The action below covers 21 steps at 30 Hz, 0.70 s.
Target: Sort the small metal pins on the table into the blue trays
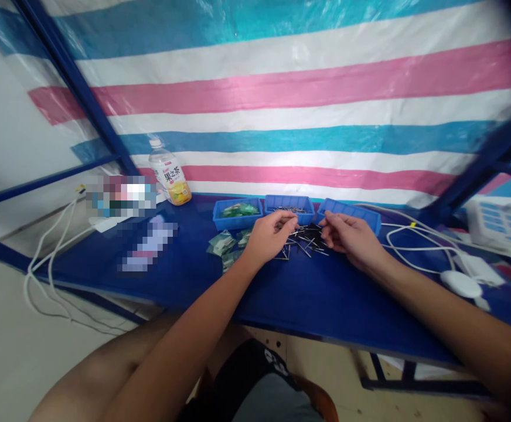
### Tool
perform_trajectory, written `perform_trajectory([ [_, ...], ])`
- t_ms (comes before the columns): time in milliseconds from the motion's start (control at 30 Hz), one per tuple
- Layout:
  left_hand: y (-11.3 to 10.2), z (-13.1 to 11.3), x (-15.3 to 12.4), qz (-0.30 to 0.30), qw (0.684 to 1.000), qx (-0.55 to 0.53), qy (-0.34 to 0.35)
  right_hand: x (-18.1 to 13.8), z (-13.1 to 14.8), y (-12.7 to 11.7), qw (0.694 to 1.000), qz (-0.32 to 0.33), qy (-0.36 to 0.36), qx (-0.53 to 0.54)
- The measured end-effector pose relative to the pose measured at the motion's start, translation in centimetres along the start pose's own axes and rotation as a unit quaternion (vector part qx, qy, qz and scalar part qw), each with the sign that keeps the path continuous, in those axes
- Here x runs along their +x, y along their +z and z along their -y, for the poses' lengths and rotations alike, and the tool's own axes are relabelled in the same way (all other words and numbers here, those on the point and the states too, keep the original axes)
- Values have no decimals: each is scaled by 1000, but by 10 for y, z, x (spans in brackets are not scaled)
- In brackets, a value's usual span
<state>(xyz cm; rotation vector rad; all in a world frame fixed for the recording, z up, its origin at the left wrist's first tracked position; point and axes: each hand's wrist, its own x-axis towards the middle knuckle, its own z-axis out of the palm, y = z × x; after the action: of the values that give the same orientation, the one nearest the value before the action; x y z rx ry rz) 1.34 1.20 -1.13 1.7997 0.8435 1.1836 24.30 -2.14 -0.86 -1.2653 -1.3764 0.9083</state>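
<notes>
A striped plastic sheet point(255, 94) behind a blue table point(290, 299)
Blue, white and pink bands run across it, shiny with reflected light; dark-blue metal posts point(75, 90) slant up at both sides — a plain pale wall point(4, 117) shows at the left — and beige floor point(343, 369) lies below.

Sheet point(282, 94) at twelve o'clock is showing teal, white and pink stripes, desk point(308, 299) is showing deep blue, bins point(238, 223) brighter blue, rods point(310, 241) at four o'clock silver and black
</notes>
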Motion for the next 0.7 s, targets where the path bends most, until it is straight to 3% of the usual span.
perform_trajectory([
  [33, 0, 0, 0, -2, 1000, 4, 2, -2, 1, 1, 999, 9, -13, -38],
  [100, -1, -1, 0, -6, 1000, 16, 6, -7, 3, 6, 981, 36, -113, -156],
  [200, -3, -3, 0, -8, 1000, 27, 11, -12, 7, 14, 908, 127, -289, -276],
  [267, -4, -4, 0, -12, 999, 37, 15, -14, 8, 19, 864, 182, -349, -315],
  [400, -5, -6, 0, -25, 998, 58, 19, -15, 6, 22, 820, 234, -375, -363],
  [700, -2, -3, 1, -21, 998, 46, 21, -1, -7, 13, 816, 217, -371, -387],
])
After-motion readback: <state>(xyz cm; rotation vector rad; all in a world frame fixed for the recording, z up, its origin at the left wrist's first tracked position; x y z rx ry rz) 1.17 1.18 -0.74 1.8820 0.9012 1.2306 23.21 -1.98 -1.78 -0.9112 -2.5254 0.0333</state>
